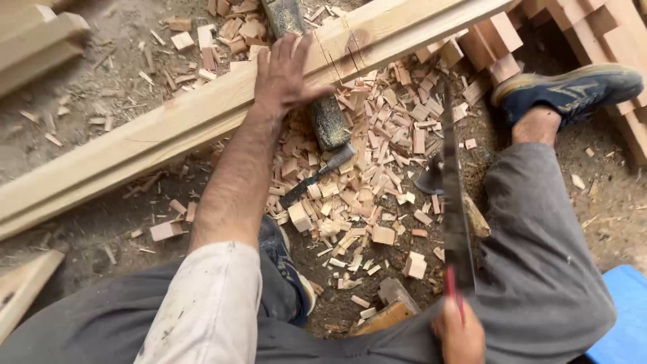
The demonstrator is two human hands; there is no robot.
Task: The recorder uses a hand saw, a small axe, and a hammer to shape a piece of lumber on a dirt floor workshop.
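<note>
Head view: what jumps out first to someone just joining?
The long pale wooden beam crosses the frame diagonally, with the left hand pressed flat on it near pencilled lines. Below it, a heap of light wood chips covers the dirt. At lower right, the right hand grips a dark, red-handled handsaw, blade pointing up the frame.

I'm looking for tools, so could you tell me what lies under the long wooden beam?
A dark mallet-like tool passes beneath the beam, resting on wood chips; its middle is covered.
</note>
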